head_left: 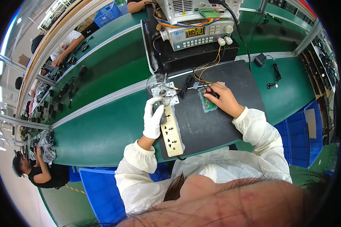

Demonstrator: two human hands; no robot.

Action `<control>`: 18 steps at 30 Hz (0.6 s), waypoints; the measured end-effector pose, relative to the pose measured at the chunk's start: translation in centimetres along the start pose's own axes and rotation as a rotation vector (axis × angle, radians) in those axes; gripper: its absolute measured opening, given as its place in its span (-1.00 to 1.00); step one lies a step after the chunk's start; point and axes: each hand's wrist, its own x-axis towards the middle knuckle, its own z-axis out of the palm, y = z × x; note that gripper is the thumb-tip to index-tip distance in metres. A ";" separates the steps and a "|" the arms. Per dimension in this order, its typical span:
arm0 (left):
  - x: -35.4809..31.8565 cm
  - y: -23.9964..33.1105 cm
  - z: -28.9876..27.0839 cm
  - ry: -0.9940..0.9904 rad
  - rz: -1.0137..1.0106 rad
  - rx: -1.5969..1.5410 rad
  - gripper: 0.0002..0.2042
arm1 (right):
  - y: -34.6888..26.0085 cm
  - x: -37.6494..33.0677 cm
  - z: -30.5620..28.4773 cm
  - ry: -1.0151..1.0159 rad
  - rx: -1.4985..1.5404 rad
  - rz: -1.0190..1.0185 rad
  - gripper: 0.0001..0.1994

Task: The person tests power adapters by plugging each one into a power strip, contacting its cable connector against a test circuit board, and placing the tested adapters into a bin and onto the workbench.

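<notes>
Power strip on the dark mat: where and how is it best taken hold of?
Probably across the narrow width of the power strip's near half, from above on the person's side: it is long, slim and lies flat, with that half uncovered, while the gloved left grip is beside the far end.

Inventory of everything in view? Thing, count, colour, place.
Flat workbench: 1, green, in front
Rectangular mat: 1, black, on workbench
Long plastic power strip: 1, cream, mat's left side
Blocky plug: 1, black, far part of strip
Flat circuit board: 1, green, on mat
Rounded transparent object: 1, clear, beyond strip
Boxy instruments: 2, white, stacked at back
Thin leads: several, yellow and black, below instruments
Corded adapter: 1, black, workbench right
Plastic bins: several, blue, both sides
Co-workers: at least 3, black or white clothing, left
Distant parts: uncountable, mostly black, upper left
Puffed fabric sleeves: 2, white, forearms
Left hand: 1, white-gloved, on plug
Right hand: 1, bare, over board
</notes>
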 end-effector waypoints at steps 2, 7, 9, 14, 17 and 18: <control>-0.1 0.1 -0.1 -0.003 -0.025 -0.022 -0.74 | 0.2 0.0 0.2 0.009 -0.008 -0.013 -0.78; 0.1 -0.2 -0.3 -0.002 -0.018 0.002 -0.73 | 0.1 0.1 0.2 0.004 -0.032 -0.027 -0.76; 0.0 -0.3 -0.3 0.005 -0.033 -0.022 -0.73 | -0.1 0.1 0.1 -0.016 -0.018 0.003 -0.84; 0.0 -0.5 -0.3 0.012 -0.014 -0.017 -0.73 | 0.0 0.1 0.2 0.001 -0.038 -0.015 -0.76; 0.0 -0.3 -0.3 0.018 -0.014 0.015 -0.73 | 0.0 0.0 0.2 -0.002 -0.042 -0.009 -0.76; -0.1 -0.2 -0.3 0.018 -0.020 0.025 -0.72 | 0.1 0.0 0.3 -0.003 -0.047 -0.012 -0.76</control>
